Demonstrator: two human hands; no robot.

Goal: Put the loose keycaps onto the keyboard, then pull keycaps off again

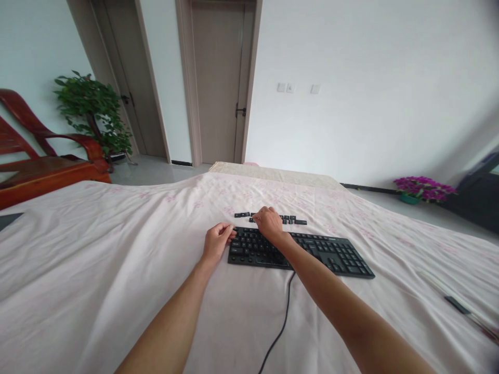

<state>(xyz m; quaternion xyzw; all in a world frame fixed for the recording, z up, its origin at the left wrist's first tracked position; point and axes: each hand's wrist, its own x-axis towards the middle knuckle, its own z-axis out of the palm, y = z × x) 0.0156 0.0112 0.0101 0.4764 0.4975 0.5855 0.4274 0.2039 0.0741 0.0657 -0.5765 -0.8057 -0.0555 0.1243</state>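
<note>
A black keyboard lies on the pale cloth with its cable running toward me. My left hand is at its far left corner, thumb and forefinger pinched together, the other fingers curled against the edge. What that pinch holds, if anything, is too small to make out. Loose black keycaps are laid out in two short rows beyond the keyboard. Over these rows reaches my right hand, its fingers closed in a pinch by the keycaps left of centre. It hides the middle of the rows, and my forearm crosses above the keyboard.
The cable curves down to the near edge of view. A thin tool with a dark part lies on the wrinkled floral cloth at right. A dark flat object lies at the far left. A wooden chair stands beyond the table.
</note>
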